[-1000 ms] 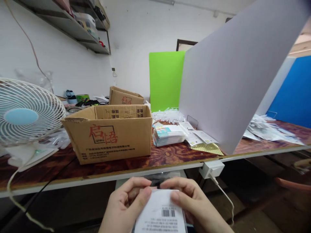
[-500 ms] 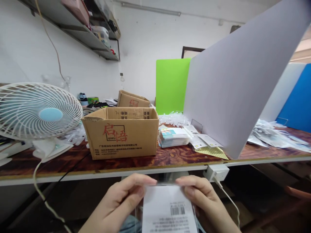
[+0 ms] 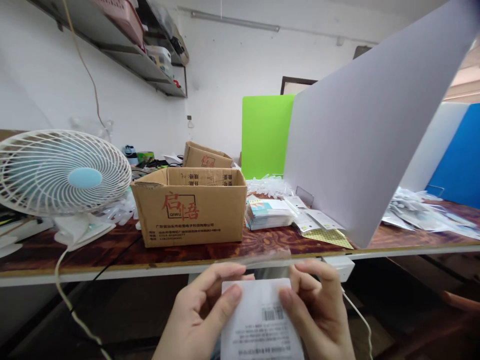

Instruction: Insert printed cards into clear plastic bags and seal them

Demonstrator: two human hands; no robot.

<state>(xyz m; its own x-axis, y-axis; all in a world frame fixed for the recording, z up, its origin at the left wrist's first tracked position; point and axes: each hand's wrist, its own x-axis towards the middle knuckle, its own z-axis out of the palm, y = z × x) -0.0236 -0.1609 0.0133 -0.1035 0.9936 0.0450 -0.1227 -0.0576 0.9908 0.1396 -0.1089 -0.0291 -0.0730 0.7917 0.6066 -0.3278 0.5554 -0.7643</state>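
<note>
Centrally, a white barcode-printed card [image 3: 258,312], clear plastic [image 3: 258,258] at its far end, before the desk [image 3: 202,254], gripped at its sides by left hand [image 3: 202,310] and right hand [image 3: 320,305], beyond it a QIWU cardboard box [image 3: 193,217], stacked printed cards [image 3: 268,219]

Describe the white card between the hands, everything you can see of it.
The white card is flat-looking, pale and paper-like, with a straight top edge. A barcode sits right of its middle, with lines of dark print below, too blurred to read. It is held in front of the table, its bottom cut off by the picture. The left hand and right hand rest their thumbs near its upper corners. Clear film shows beyond its top edge.
</note>
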